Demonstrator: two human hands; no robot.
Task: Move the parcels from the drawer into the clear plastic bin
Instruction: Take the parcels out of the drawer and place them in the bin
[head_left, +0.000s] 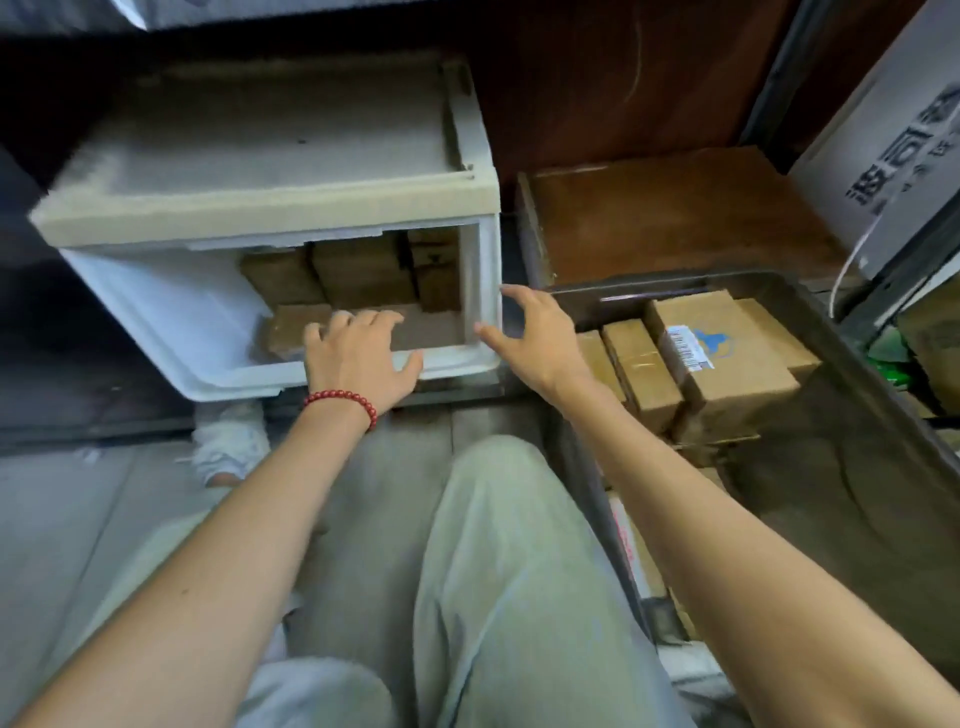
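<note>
Pale trousers (493, 571) fill 6 o'clock. Beyond them the left hand (358, 358), open with spread fingers, reaches over the front wall of the white drawer (208, 332) at 11 o'clock, above a flat parcel (293, 332). The right hand (530, 338), open and holding nothing, hovers at the drawer's right corner. More brown parcels (363, 270) stand behind. At 3 o'clock the clear plastic bin (857, 467) holds boxed parcels (727, 358).
</note>
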